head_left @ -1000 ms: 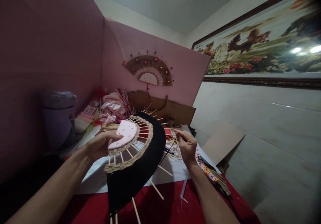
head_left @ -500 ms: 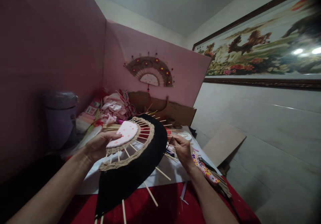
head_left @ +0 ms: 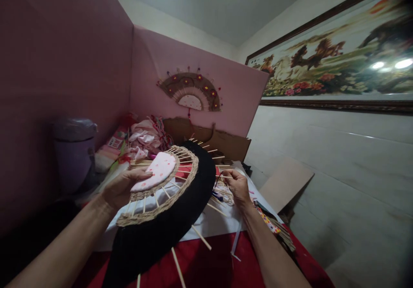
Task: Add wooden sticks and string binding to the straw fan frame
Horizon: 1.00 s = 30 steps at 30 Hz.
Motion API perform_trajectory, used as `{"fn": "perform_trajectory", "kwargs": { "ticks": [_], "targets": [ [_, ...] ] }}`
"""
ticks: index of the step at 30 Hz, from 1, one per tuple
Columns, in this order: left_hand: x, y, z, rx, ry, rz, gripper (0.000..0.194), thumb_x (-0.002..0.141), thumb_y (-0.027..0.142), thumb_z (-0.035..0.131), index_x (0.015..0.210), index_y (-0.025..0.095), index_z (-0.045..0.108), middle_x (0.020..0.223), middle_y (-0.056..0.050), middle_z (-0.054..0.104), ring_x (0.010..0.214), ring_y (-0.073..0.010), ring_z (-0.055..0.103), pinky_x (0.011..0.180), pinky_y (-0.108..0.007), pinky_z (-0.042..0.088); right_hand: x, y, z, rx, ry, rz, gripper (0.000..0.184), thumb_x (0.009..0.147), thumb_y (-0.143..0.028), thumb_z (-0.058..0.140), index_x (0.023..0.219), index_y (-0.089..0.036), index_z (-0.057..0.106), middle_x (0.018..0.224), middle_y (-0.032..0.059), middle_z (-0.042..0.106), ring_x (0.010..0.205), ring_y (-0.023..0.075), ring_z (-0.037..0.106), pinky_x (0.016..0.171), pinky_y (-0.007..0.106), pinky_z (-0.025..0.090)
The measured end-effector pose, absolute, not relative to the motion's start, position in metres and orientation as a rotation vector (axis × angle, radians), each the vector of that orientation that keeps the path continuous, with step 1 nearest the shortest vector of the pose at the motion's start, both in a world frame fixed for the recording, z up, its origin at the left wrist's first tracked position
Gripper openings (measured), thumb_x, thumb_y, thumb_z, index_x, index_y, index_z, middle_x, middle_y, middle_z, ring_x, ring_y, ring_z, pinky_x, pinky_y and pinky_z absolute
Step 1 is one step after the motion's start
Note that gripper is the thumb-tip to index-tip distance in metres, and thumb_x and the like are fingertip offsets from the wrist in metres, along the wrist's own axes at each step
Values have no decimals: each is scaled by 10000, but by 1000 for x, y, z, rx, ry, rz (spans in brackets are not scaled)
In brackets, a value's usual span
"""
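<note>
My left hand (head_left: 124, 187) grips a hand-made fan by its padded pink dotted centre (head_left: 155, 171), thumb on top and fingers underneath. Around that centre run woven twine bands (head_left: 190, 177) and a wide black cloth arc (head_left: 180, 210). Thin wooden sticks (head_left: 201, 237) poke out past the black edge. At the fan's right rim, my right hand (head_left: 238, 187) pinches a thin dark thread (head_left: 219, 178) that loops to the black cloth. Its fingertips are close to one of the stick ends. Whether a needle is in them is too small to tell.
A finished fan (head_left: 192, 91) hangs on the pink board behind. Pink cloth (head_left: 145, 135) is heaped at the back left, beside a lidded bin (head_left: 75, 154). A white ribbon (head_left: 236, 243) lies on the red tablecloth (head_left: 222, 264); floral fabric (head_left: 269, 223) rests by my right forearm.
The fan has tilted, its lower end swinging down and left. My right hand has moved slightly right, away from the black edge, with the thread now showing as a loop.
</note>
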<state>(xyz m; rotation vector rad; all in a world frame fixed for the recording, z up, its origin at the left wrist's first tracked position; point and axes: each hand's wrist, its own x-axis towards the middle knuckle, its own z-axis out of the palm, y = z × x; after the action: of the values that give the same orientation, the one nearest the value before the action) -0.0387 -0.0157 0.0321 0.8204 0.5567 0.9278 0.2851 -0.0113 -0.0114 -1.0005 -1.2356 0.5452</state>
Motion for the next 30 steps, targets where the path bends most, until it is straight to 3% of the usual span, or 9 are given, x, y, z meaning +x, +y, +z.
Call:
{"fn": "perform_trajectory", "kwargs": {
  "ticks": [7,11,19,24,30],
  "targets": [
    [-40,-12,29,903,602,826,388,659,0,562,1039,57,614,826,-165,704,673,-262,675,598,-321,555,284,-21,-7,-1111,-1258,57,266,754,-408,564,695,-151,599,587,-11,518,560,116,446,526,225,352],
    [-40,-10,28,872,657,790,347,658,7,556,997,30,624,767,-180,700,625,-262,672,557,-313,554,284,-24,-4,-1088,-1261,-35,250,757,-392,570,679,-155,587,592,-15,514,575,114,445,541,224,350],
    [-40,-21,36,877,651,793,353,688,-25,477,1019,4,598,773,-169,694,630,-255,663,566,-320,535,289,-18,-3,-998,-1235,250,277,665,-410,657,611,-153,567,529,-39,460,495,86,378,461,211,302],
    [-41,-25,37,876,546,825,456,690,-18,484,1131,69,555,781,-119,700,653,-259,662,583,-335,529,283,-17,-7,-950,-1186,524,260,664,-399,654,633,-159,558,484,-62,409,419,59,285,398,197,215],
    [-44,-28,38,902,490,813,539,674,14,500,1207,93,503,811,-117,699,679,-271,663,599,-334,521,275,-22,-5,-904,-1267,625,243,636,-389,679,632,-167,578,551,-28,500,475,86,407,453,215,321]
  ]
}}
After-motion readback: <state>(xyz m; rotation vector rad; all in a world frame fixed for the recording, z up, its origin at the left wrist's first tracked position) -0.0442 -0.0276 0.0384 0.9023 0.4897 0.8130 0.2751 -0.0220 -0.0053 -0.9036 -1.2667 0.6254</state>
